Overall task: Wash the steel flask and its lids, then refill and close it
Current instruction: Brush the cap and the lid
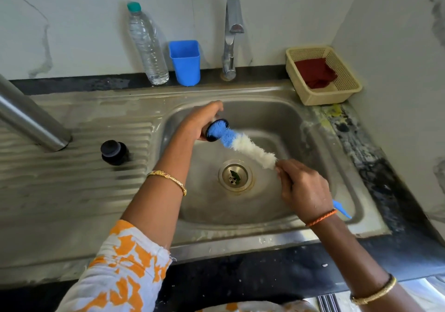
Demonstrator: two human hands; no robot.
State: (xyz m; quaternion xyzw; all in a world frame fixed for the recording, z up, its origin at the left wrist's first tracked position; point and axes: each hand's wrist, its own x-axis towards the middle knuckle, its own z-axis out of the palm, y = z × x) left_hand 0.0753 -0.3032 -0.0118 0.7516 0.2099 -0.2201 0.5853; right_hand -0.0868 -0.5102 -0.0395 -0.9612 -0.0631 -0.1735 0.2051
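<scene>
Over the sink basin (301, 123), our left hand (199, 121) grips what seems a flask lid (213, 132) while our right hand (302, 189) clasps the bottle brush (250, 149) scrubbing it; wet fingers could drop the lid.

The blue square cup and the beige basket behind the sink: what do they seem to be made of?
The blue square cup looks like smooth opaque plastic, uniform in colour with a dull sheen. The beige basket also seems plastic: its stiff walls are a moulded grid of small holes.
</scene>
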